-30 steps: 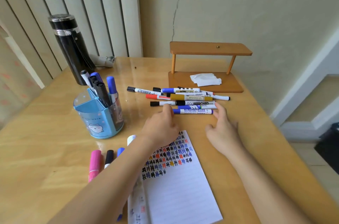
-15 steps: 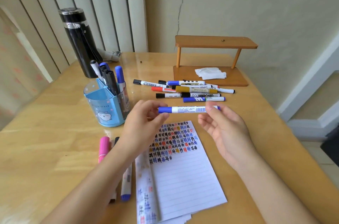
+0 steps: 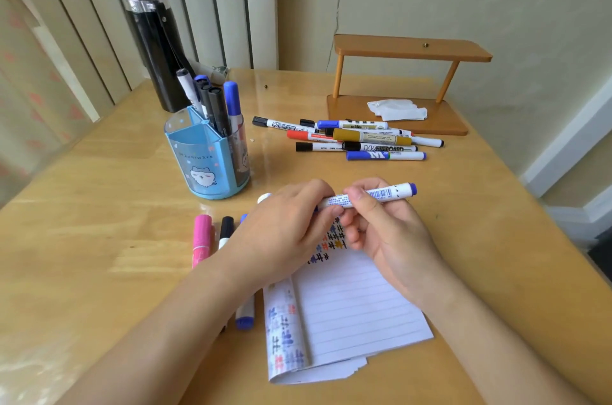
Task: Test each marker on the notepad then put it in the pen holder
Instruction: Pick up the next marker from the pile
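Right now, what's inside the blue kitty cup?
Markers with blue and black caps stand in the back compartment of the pen holder. Its blue front wall hides some of their lower ends.

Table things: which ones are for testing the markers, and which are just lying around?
For the job: the blue-and-white marker being held, the lined white paper notepad, the blue plastic pen holder, the pile of mixed markers.
Just lying about: the black metal flask, the brown wooden shelf, the crumpled white tissue.
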